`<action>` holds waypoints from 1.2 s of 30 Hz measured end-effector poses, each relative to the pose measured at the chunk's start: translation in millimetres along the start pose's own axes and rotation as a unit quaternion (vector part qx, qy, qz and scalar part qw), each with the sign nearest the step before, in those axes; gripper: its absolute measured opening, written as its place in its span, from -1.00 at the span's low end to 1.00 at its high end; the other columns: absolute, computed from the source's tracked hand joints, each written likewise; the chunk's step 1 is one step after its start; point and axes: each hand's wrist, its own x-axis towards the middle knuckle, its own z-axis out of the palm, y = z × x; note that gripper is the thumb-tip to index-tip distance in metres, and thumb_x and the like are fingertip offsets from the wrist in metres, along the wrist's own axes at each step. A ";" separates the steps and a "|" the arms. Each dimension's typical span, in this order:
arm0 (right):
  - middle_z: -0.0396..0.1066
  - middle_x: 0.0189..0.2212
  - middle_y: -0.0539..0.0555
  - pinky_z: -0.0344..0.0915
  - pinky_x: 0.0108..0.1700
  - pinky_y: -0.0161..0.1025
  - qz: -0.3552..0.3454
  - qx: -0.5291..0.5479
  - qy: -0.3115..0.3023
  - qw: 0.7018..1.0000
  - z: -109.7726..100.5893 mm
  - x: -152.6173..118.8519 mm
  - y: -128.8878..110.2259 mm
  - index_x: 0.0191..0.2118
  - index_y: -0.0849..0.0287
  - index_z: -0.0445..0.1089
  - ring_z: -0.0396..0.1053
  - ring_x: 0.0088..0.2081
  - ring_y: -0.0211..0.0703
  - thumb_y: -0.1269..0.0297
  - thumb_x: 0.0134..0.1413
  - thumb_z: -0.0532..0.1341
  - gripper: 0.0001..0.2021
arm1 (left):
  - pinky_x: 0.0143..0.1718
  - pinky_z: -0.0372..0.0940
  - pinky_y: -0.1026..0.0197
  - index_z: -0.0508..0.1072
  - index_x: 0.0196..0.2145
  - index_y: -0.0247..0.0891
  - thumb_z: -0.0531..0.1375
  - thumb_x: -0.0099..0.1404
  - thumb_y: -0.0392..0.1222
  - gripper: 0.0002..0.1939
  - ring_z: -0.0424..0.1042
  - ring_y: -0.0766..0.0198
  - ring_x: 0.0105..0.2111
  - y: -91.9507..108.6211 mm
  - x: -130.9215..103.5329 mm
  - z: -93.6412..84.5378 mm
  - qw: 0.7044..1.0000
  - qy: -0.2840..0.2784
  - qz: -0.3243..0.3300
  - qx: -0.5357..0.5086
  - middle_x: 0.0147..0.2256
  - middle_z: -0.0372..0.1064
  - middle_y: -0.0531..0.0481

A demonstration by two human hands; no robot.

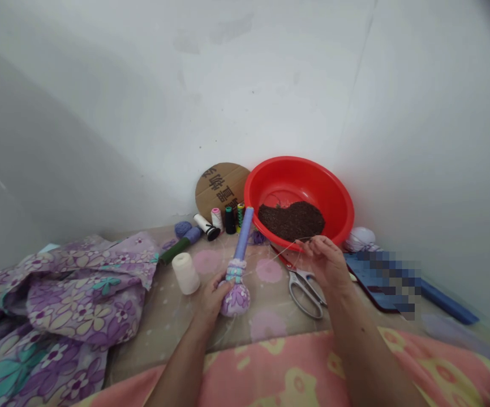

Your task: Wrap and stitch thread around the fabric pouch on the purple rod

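My left hand [210, 298] is closed around the side of a stuffed floral cloth ball [237, 301]. The ball's gathered neck is tied round a purple-blue stick [244, 237], which points up and away from me. Thumb and fingers of my right hand [325, 261] are pinched on a thin white thread [285, 249], stretched from the ball's neck toward the red basin. Whether a needle is at its end is too small to tell. Under my right wrist lie silver-grey scissors [305, 297]. A white spool of thread [186, 273] stands left of the ball.
A red basin [338, 195] holds dark grains [291, 221]. Behind are a cardboard disc [215, 183] and several thread spools [230, 220]. Floral cloth [79, 305] is heaped at left, near a green-and-blue stick [177, 249]. A phone [374, 280] and a blue rod [448, 301] lie at right.
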 end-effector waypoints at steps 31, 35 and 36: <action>0.45 -0.50 0.01 0.15 -0.44 -0.37 0.046 -0.288 -0.281 0.914 69.9 -57.5 54.1 -0.40 0.17 0.48 0.32 -0.47 -0.25 0.36 -0.14 0.17 -0.85 | -0.38 0.24 0.27 0.38 -0.14 -0.38 0.22 -0.01 -0.14 -0.55 0.37 0.25 -0.42 -6.6 5.8 -0.5 0.998 -0.031 -0.011 -0.054 -0.35 0.43 -0.08; 0.35 -0.62 -0.02 0.09 -0.49 -0.38 0.062 -0.262 -0.274 0.923 73.0 -55.8 54.9 -0.55 0.23 0.41 0.23 -0.54 -0.30 0.36 -0.13 0.13 -0.87 | -0.38 0.23 0.28 0.36 -0.10 -0.36 0.21 0.02 -0.14 -0.53 0.37 0.24 -0.40 -5.7 4.5 -0.5 0.998 -0.035 -0.007 -0.049 -0.33 0.43 -0.07; 0.31 -0.64 -0.04 0.07 -0.50 -0.38 0.067 -0.252 -0.269 0.927 73.4 -54.8 52.8 -0.58 0.23 0.38 0.20 -0.55 -0.31 0.36 -0.14 0.12 -0.87 | -0.38 0.23 0.29 0.36 -0.09 -0.36 0.21 0.02 -0.14 -0.53 0.37 0.24 -0.40 -4.8 3.9 -0.4 0.998 -0.034 -0.007 -0.046 -0.33 0.43 -0.07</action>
